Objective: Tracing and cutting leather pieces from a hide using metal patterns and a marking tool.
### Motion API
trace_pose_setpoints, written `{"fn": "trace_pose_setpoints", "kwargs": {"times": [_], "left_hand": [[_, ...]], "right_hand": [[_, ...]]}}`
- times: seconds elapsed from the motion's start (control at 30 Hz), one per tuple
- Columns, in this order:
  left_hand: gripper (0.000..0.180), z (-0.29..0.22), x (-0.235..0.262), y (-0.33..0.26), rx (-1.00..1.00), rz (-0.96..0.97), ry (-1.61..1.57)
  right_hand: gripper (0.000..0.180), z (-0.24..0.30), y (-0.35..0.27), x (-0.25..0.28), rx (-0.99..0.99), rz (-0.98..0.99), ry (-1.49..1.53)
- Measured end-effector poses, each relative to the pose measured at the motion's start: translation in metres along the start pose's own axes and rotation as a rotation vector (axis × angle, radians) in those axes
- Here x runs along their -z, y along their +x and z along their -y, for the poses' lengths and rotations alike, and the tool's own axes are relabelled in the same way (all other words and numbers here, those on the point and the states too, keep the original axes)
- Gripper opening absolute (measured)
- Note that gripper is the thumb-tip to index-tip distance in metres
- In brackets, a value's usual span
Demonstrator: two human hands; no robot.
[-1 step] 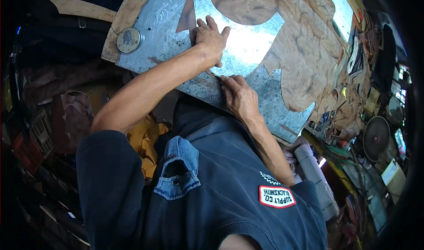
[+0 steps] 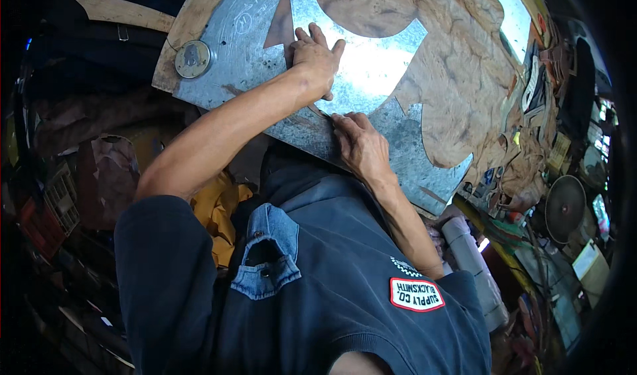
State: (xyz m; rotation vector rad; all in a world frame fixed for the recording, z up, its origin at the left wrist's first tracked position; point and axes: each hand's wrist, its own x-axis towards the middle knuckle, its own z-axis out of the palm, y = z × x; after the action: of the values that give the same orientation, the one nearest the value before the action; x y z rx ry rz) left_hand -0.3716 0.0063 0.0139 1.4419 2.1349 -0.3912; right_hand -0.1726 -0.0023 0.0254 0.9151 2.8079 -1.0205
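Observation:
A large dull grey metal sheet (image 2: 232,37) with curved cut-outs lies on a worn wooden bench top (image 2: 451,76). On it rests a smaller, brighter cut piece (image 2: 378,63) with curved edges. My left hand (image 2: 317,57) reaches across and presses down on the left edge of that bright piece, fingers close together. My right hand (image 2: 358,143) sits at the near edge of the large sheet, fingers bent against the metal just below the bright piece. Whether its fingertips hold anything is hidden.
A round metal disc (image 2: 192,58) lies on the sheet's left corner. A wooden plank (image 2: 119,11) sticks out at the far left. Right of the bench are a dark round disc (image 2: 564,206), a grey roll (image 2: 471,262) and heaped clutter. Yellow cloth (image 2: 219,209) lies below my left arm.

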Motion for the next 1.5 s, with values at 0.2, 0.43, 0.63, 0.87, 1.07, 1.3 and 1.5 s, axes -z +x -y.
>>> {"fn": "trace_pose_setpoints", "kwargs": {"times": [0.2, 0.43, 0.63, 0.87, 1.07, 1.3, 1.5], "left_hand": [[0.122, -0.009, -0.005, 0.0, 0.005, 0.002, -0.046], [0.118, -0.014, -0.005, 0.0, 0.018, 0.037, -0.048], [0.12, -0.017, -0.006, 0.001, -0.008, -0.01, -0.063], [0.122, -0.016, -0.003, 0.004, -0.023, -0.028, -0.012], [0.121, -0.005, 0.015, -0.006, -0.085, 0.003, 0.056], [0.099, 0.042, 0.022, -0.002, -0.29, -0.221, 0.085], [0.085, 0.051, 0.021, -0.001, -0.296, -0.258, 0.14]], "right_hand": [[0.027, -0.023, -0.005, 0.019, 0.02, 0.075, -0.039], [0.028, -0.045, -0.001, 0.033, 0.092, 0.157, -0.066], [0.028, -0.062, 0.002, 0.045, 0.159, 0.183, -0.061], [0.026, -0.074, 0.005, 0.05, 0.24, 0.15, -0.108], [0.028, -0.074, 0.009, 0.079, 0.294, 0.28, -0.036], [0.036, 0.012, -0.031, 0.032, 0.088, 0.15, -0.162], [0.051, 0.068, -0.025, -0.016, -0.158, -0.021, -0.287]]}}
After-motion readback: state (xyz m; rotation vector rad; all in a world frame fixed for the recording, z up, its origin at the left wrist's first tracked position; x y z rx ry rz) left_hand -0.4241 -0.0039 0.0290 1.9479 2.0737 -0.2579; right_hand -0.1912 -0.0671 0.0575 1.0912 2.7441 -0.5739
